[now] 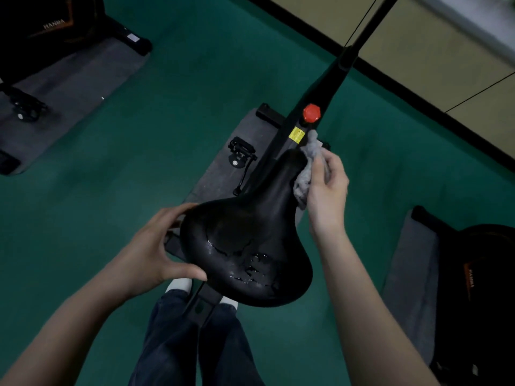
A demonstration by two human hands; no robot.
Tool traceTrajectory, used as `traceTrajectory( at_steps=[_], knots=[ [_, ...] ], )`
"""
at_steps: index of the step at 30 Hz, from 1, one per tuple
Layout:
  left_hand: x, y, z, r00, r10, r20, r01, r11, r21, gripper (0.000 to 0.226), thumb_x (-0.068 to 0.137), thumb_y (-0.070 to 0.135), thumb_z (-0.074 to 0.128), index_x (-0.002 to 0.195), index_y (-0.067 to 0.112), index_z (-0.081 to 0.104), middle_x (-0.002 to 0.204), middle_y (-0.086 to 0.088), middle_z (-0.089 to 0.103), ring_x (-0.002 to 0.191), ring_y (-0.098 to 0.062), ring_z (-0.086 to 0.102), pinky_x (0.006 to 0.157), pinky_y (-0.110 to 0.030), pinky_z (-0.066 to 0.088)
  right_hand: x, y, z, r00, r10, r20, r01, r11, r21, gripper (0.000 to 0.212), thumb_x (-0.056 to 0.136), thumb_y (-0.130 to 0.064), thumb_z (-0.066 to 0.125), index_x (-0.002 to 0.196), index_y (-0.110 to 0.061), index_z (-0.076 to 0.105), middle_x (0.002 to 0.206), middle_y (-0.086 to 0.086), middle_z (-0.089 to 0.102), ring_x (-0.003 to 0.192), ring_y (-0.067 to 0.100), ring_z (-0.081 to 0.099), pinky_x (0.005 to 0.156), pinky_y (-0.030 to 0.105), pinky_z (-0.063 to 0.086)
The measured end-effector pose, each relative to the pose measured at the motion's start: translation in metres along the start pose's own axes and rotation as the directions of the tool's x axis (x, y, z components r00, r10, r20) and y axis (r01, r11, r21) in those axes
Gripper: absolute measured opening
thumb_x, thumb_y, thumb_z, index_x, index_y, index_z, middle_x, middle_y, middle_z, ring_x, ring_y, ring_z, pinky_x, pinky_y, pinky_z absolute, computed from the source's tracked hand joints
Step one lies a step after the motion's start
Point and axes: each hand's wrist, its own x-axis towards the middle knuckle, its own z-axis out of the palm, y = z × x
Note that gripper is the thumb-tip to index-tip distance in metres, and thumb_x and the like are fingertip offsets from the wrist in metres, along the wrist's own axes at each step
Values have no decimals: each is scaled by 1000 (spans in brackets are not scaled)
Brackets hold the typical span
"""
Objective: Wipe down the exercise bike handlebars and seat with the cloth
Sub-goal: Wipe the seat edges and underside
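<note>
The black bike seat point(248, 232) fills the middle of the view, its narrow nose pointing up and right. Wet streaks and droplets glisten on its wide rear part. My left hand point(150, 246) grips the seat's left edge, thumb on the near side and fingers at the far side. My right hand point(327, 185) holds a crumpled grey cloth point(308, 165) against the right side of the seat's nose. The handlebars are out of view.
The bike's black frame point(315, 96) runs up and right with a red knob point(311, 112) and a yellow label. A pedal point(241, 151) hangs over a grey mat point(223, 162). Other bikes stand at top left point(41, 26) and bottom right point(479, 274) on green floor.
</note>
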Motion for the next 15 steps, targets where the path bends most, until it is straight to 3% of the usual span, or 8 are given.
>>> traceTrajectory(
  at_steps=[3,8,12,15],
  knots=[
    [-1,-1,-1,1000,-6,1,6,1000,9,99,34,76,79,124,63,38,124,30,46,119,4,47,98,-20,36,-39,1,-7,997,-44,-66,30,980,-197,21,96,-19,52,115,-17,61,85,-14,62,79,6,58,79,25,47],
    [-5,1,1,1000,-13,2,13,1000,0,103,38,79,75,130,59,33,129,28,42,122,4,44,101,-20,34,-80,4,-15,997,-74,-12,64,928,-368,31,96,-16,53,125,-8,61,112,6,69,101,16,64,85,18,45],
    [-6,1,3,1000,-5,2,5,1000,-8,108,40,80,73,135,50,29,135,27,39,126,6,39,105,-18,32,-84,-1,-9,989,-146,18,142,915,-377,36,96,-10,54,132,-5,55,132,8,58,118,-10,42,98,2,33],
    [-5,1,3,1000,6,12,-6,1000,-21,109,41,79,74,136,49,29,138,27,37,130,8,36,108,-23,31,-103,3,-18,958,-271,91,285,882,-376,34,93,-2,56,126,-5,59,130,6,59,123,11,54,102,27,43]
  ],
)
